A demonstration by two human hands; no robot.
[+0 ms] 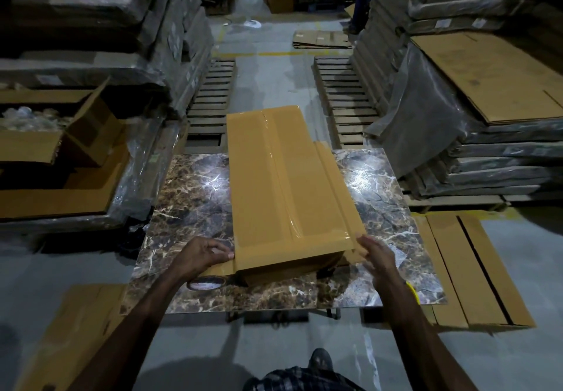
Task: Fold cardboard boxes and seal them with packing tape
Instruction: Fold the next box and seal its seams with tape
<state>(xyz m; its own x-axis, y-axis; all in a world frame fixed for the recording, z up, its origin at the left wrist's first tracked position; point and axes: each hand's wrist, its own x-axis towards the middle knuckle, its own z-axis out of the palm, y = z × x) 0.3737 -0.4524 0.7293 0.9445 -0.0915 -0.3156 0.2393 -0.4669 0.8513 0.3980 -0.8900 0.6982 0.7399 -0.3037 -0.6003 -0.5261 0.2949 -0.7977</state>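
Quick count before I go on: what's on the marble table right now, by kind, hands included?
cardboard box: 1
tape roll: 1
hands at the box's near end: 2, left hand and right hand
Total: 4

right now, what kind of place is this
Most likely a warehouse packing area: wrapped stacks and pallets line the aisle, flat cardboard lies on the floor, and a taped box sits on a table.
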